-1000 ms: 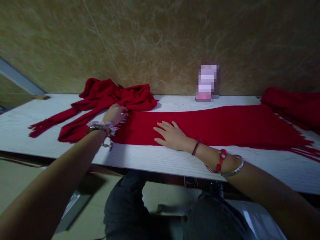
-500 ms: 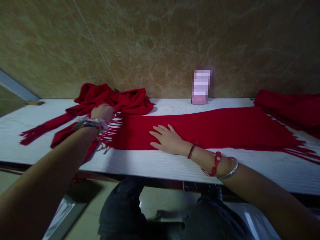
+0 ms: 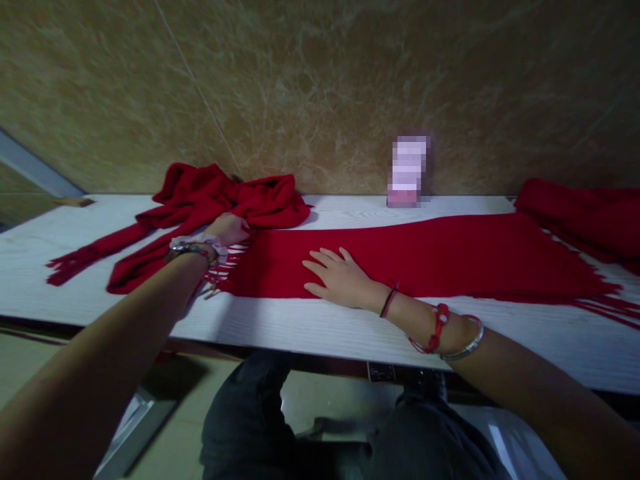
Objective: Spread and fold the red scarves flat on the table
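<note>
A long red scarf (image 3: pixel 450 257) lies flat across the white table, with fringes at its left and right ends. My right hand (image 3: pixel 337 277) rests palm down on its left half, fingers spread. At the top corner of the scarf's left end, my left hand (image 3: pixel 230 230) is closed, its fingers curled by the fringe; whatever is between the fingertips is hidden. Just behind my left hand, a crumpled red scarf (image 3: pixel 270 200) lies with two long ends stretching left.
Another bunched red cloth (image 3: pixel 585 213) lies at the table's right end. A blurred pink and white object (image 3: pixel 407 173) stands against the marbled wall. The white table's (image 3: pixel 280 327) front edge runs above my legs.
My left hand has moved right, closer to the top corner of the flat scarf's left end. My right hand stays spread at the same place on the scarf.
</note>
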Demonstrator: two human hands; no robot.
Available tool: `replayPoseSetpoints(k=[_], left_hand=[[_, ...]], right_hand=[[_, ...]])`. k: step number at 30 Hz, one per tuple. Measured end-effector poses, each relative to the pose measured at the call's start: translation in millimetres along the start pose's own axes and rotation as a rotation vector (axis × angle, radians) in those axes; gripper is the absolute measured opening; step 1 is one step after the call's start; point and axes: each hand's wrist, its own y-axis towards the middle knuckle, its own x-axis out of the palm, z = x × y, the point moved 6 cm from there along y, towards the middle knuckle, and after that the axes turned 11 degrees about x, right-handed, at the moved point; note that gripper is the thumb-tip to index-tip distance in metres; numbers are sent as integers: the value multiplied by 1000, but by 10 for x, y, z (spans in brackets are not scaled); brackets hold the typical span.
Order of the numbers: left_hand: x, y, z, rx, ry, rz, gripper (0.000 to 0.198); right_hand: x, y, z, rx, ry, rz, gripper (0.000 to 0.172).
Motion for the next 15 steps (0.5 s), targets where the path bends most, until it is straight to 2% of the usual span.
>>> replayPoseSetpoints(k=[3, 5, 6, 8, 9, 11, 13, 15], left_hand=[[-162, -163, 44, -145, 119, 128, 40], [-210, -244, 165, -74, 149, 196, 42], [-180, -266, 242, 27, 137, 171, 41], [-54, -320, 342, 230, 116, 31, 37], [12, -354, 317, 254, 133, -51, 36], [62, -423, 115, 111, 227, -140, 35], [16, -497, -121, -102, 312, -143, 33], [-30, -535, -218, -176, 315, -111, 34]], right_hand=[[7, 4, 5, 2, 3, -2, 53], [12, 7, 8, 1, 12, -3, 53], [15, 9, 9, -1, 14, -3, 53], [16, 9, 8, -5, 13, 1, 53], [15, 8, 9, -5, 9, 4, 53], [13, 6, 8, -5, 1, 6, 53], [13, 3, 9, -1, -3, 2, 53], [14, 2, 8, -1, -3, -2, 53]])
